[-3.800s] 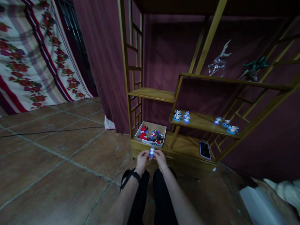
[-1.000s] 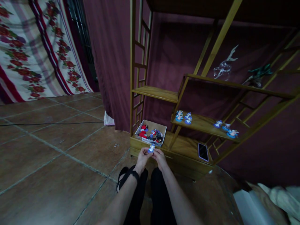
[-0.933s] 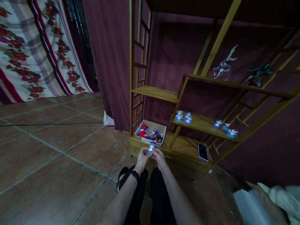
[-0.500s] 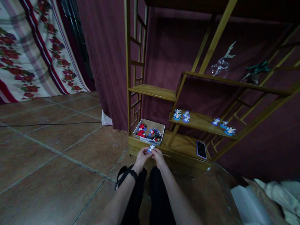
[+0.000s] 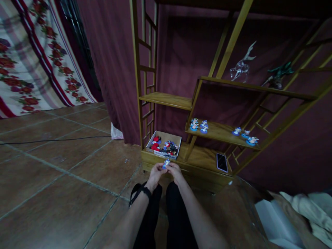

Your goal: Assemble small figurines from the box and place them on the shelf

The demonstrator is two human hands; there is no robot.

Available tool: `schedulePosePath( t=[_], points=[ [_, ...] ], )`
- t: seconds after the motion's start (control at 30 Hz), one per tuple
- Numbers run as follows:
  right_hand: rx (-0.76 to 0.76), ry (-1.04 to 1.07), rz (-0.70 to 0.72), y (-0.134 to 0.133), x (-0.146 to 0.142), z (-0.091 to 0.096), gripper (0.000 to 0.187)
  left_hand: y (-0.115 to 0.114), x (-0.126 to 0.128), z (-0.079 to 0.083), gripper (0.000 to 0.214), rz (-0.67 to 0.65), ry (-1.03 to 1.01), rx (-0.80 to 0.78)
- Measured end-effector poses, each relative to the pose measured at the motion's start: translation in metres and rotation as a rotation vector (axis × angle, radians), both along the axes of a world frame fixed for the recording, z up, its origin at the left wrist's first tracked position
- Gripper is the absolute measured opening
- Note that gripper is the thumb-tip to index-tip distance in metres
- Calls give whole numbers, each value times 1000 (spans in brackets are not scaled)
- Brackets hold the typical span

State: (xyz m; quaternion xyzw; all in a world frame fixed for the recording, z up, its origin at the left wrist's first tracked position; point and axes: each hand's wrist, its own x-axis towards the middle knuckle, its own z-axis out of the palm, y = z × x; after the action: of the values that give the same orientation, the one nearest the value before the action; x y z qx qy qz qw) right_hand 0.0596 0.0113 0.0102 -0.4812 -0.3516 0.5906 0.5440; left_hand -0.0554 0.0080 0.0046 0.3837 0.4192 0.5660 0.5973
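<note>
A small blue-and-white figurine (image 5: 166, 163) is pinched between my left hand (image 5: 155, 172) and my right hand (image 5: 174, 172), both closed on it just in front of the wooden shelf unit (image 5: 166, 100). Right behind my hands, on the lowest board, stands a white cardboard box (image 5: 177, 139) with several red, blue and dark figurines in it. A few blue figurines (image 5: 197, 125) stand on the middle shelf at its left end, and three more figurines (image 5: 245, 135) at its right end.
A phone (image 5: 221, 162) lies flat on the lowest board to the right of the box. A glass deer (image 5: 241, 67) and a dark green ornament (image 5: 279, 75) stand on the upper shelf. A black cable (image 5: 52, 140) crosses the tiled floor. Cloth and a white box (image 5: 277, 223) lie at the lower right.
My hands have turned the figurine from upright to tilted between the fingers. The view has drifted slightly; nothing on the shelves has moved.
</note>
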Motion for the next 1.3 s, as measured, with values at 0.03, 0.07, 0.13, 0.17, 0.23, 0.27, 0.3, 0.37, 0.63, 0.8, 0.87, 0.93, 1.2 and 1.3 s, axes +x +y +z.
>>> schedulePosePath(
  t=[0.03,0.07,0.13,0.17,0.23,0.27,0.3,0.37,0.63,0.8,0.87,0.93,1.2,1.3],
  points=[
    [-2,10,7,0,1,1,30,0,0,0,36,-3,-3,0],
    [-6,30,10,0,1,1,31,0,0,0,37,-8,-12,0],
    [-8,87,-2,1,2,2,31,0,0,1,39,-18,-44,-1],
    [-7,115,-17,1,2,2,30,0,0,1,40,-21,-64,-3],
    [4,149,-41,0,2,2,29,0,0,1,41,-24,-104,-13],
    [17,151,-42,0,2,2,29,0,0,1,41,-27,-124,-19],
    [33,148,-33,-1,2,2,30,0,0,2,41,-31,-145,-26],
    [71,137,-9,-2,1,2,31,0,-1,3,41,-45,-189,-42],
    [87,137,-8,-3,0,-1,37,-3,0,10,31,-26,-323,-137],
    [83,142,-10,-2,1,-5,42,-2,-1,11,21,-22,-350,-188],
    [86,127,-6,-1,1,-5,45,-1,-1,11,20,-44,-355,-205],
    [84,107,-12,-1,1,-4,46,-1,-2,11,19,-61,-352,-214],
    [18,143,-70,-1,-1,-2,39,-1,-1,8,26,-66,-298,-141],
    [1,109,-95,-1,-2,0,40,0,0,6,31,-60,-246,-114]
  ],
)
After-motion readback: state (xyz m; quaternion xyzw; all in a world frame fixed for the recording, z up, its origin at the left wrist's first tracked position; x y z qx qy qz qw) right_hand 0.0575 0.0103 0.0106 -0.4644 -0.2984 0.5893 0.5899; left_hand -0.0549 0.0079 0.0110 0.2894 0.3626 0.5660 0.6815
